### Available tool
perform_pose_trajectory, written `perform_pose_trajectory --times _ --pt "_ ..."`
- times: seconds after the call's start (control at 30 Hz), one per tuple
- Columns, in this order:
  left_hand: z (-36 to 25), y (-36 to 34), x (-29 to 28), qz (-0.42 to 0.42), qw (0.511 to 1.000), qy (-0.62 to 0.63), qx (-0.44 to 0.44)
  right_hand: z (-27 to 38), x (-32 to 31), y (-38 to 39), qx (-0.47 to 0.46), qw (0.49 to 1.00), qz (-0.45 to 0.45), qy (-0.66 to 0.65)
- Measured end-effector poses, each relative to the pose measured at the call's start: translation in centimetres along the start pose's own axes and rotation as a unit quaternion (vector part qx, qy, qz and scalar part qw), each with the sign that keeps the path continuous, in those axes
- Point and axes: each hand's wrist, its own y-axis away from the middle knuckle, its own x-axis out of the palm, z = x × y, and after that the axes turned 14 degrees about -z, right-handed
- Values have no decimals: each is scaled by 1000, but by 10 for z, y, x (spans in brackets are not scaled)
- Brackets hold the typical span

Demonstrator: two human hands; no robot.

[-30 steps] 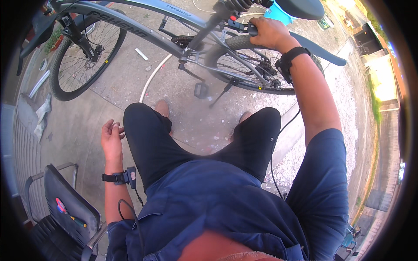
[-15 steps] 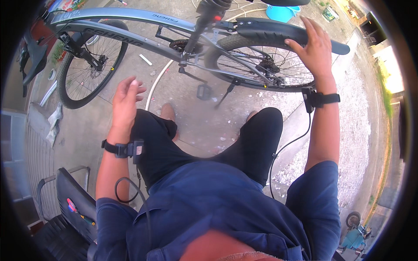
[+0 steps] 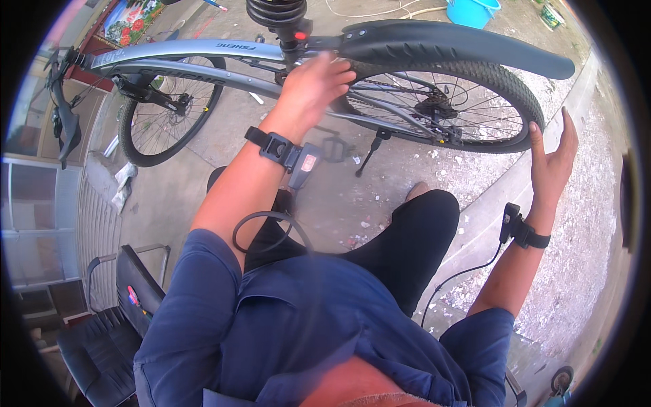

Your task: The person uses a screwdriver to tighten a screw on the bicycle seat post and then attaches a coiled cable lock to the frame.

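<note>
Left hand [image 3: 313, 85] hides the bicycle frame [image 3: 183, 51] joint below the saddle spring [image 3: 274, 11].

A grey bicycle frame [image 3: 196, 51], black mudguard [image 3: 447, 42], blue bucket [image 3: 475, 10] and dark blue shirt [image 3: 298, 325] are seen.

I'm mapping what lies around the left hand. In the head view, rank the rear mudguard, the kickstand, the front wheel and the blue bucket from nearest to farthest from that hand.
1. Rear mudguard: black, just right of the left hand, close to its fingertips.
2. Kickstand: below the hand, tip on the concrete.
3. Front wheel: off to the left.
4. Blue bucket: top edge, beyond the bicycle.

The front wheel and the bucket are nearly level in distance; that order is uncertain.
</note>
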Motion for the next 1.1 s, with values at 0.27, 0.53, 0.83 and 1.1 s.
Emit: perform_pose_trajectory --times 0.27,0.53,0.83,1.1 --pt "11 -19 15 22 990 133 -44 -21 7 20 45 998 -5 -43" --pt "-10 7 -8 -2 998 -66 -24 34 3 6 -46 992 1 -115" --pt "-67 105 -207 -176 977 -108 45 180 57 -25 -284 951 74 -94" --pt "-47 253 -428 -463 883 -72 24 236 114 -29 -326 926 188 37"
